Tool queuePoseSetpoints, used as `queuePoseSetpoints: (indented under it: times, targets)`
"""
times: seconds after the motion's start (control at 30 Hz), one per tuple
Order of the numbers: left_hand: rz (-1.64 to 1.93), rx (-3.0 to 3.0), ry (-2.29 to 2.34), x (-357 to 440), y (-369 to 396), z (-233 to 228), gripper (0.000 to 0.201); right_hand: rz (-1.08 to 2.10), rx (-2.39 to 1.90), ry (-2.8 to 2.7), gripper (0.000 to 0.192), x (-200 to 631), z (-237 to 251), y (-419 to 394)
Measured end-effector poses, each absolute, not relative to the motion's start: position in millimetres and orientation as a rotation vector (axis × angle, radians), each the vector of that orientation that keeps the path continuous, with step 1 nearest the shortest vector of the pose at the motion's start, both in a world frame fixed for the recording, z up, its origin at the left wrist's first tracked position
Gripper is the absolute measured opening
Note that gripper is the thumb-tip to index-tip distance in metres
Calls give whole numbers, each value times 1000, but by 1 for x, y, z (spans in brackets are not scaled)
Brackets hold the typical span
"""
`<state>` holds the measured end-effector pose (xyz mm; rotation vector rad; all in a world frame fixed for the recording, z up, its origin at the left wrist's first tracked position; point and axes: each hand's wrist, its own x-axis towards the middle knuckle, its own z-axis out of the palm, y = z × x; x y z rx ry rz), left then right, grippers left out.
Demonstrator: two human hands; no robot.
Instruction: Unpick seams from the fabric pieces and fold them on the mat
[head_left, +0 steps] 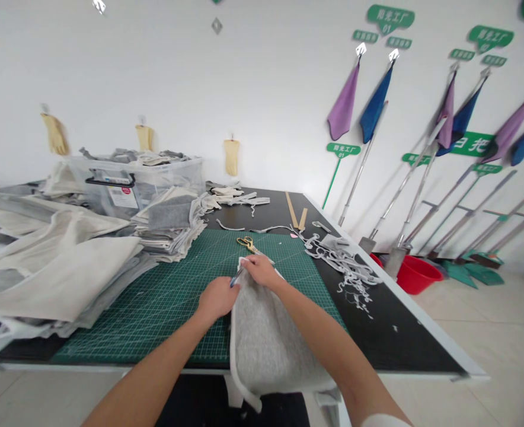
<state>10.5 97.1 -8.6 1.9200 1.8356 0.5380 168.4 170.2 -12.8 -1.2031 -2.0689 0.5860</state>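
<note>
A grey fabric piece (268, 332) with a pale bound edge hangs over the table's front edge. My right hand (262, 271) is closed on its far end, pinching the pale edge. Close beside it, my left hand (220, 296) is closed round a small slim tool with blue on it (235, 277); its tip meets the fabric's edge, and its exact kind is too small to make out. Gold-handled scissors (245, 242) lie just beyond my hands, their blades partly behind my right hand. Under all this is a green cutting mat (177, 314).
Heaped grey and cream fabric (57, 261) and a stack of grey pieces (171, 222) lie on the left, before a clear plastic bin (155, 178). Trimmed strips (342, 261) lie tangled on the right, near wooden strips (291, 209). A red bucket (417, 274) stands on the floor.
</note>
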Motion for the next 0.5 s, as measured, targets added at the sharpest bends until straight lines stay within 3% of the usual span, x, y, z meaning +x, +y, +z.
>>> queuePoseSetpoints:
  times: [0.33, 0.5]
  targets:
    - [426, 1910, 2107, -59, 120, 10, 39, 329, -1463, -2028, 26, 195, -6, 154]
    - [291, 1887, 2223, -79, 121, 10, 40, 319, -1650, -2048, 44, 183, -14, 139]
